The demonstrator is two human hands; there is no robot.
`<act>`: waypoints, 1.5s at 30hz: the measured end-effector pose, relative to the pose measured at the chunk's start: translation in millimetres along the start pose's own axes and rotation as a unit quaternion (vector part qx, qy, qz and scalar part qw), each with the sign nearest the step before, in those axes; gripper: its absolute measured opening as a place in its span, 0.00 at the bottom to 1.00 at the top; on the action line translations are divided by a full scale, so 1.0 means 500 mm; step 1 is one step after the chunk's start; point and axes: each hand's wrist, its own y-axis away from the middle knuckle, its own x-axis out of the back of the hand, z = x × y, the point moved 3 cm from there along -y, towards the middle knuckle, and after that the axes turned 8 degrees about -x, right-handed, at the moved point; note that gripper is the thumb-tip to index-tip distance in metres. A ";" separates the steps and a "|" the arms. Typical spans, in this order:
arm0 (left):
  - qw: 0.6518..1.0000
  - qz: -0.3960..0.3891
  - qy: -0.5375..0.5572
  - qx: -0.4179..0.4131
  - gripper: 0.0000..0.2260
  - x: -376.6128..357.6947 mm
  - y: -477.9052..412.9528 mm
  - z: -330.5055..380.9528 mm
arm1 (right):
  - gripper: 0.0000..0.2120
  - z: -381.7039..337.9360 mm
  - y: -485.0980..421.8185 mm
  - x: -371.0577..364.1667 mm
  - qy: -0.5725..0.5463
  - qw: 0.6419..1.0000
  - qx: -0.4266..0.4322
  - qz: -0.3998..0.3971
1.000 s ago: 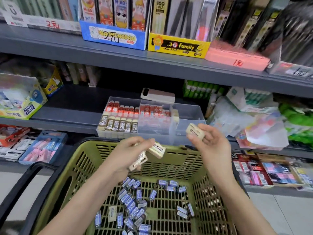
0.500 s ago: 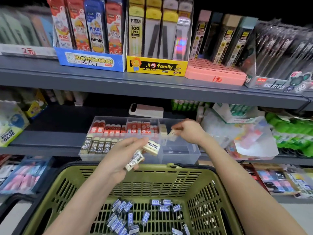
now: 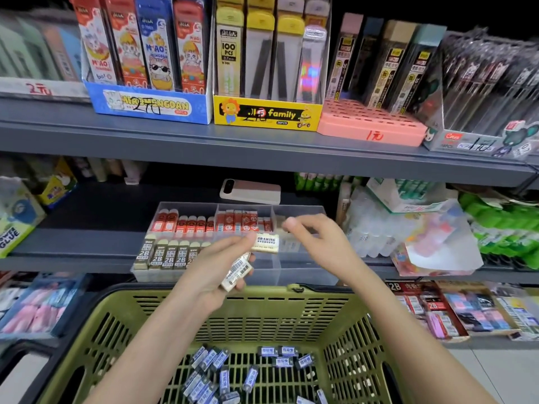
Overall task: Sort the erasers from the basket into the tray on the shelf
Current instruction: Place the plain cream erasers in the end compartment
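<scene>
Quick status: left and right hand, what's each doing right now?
Left hand: grips two cream erasers.
Right hand: above the tray, fingers blurred; cannot tell whether it holds anything.

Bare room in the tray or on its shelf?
Free: front-right compartments of the clear plastic tray; dark shelf between it and the pale glue box. Crowded: red and brown eraser rows at tray's left; plastic packets heaped at right.

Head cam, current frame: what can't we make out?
All in the head view:
right hand: fingertips motion-blurred, so grip or empty cannot be told.
tray: right compartments partly hidden behind that hand.
left hand: its fingers cover the erasers it holds, count unclear.
basket: near end cut off by the bottom edge, arms cover part.
</scene>
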 end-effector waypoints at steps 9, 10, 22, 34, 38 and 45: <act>0.998 -0.042 0.038 0.012 0.19 -0.037 0.006 0.001 | 0.04 -0.024 0.031 0.007 -0.304 0.949 -0.076 -0.012; 0.998 -0.040 0.043 0.016 0.18 -0.039 0.005 0.003 | 0.05 -0.015 0.017 0.019 -0.267 0.960 -0.073 0.032; 0.978 0.073 0.185 0.061 0.15 -0.004 -0.005 0.008 | 0.09 0.082 -0.112 -0.012 0.299 0.953 -0.047 0.012; 0.984 0.118 0.129 0.022 0.12 -0.021 -0.008 0.005 | 0.18 -0.002 -0.034 -0.006 0.174 0.983 0.005 0.065; 0.987 0.116 0.112 -0.030 0.14 -0.034 -0.013 0.004 | 0.14 -0.098 0.063 -0.039 0.024 0.998 0.049 0.003; 0.988 0.124 0.059 -0.069 0.14 -0.039 -0.006 -0.001 | 0.07 -0.081 0.066 -0.040 -0.184 0.980 -0.025 -0.076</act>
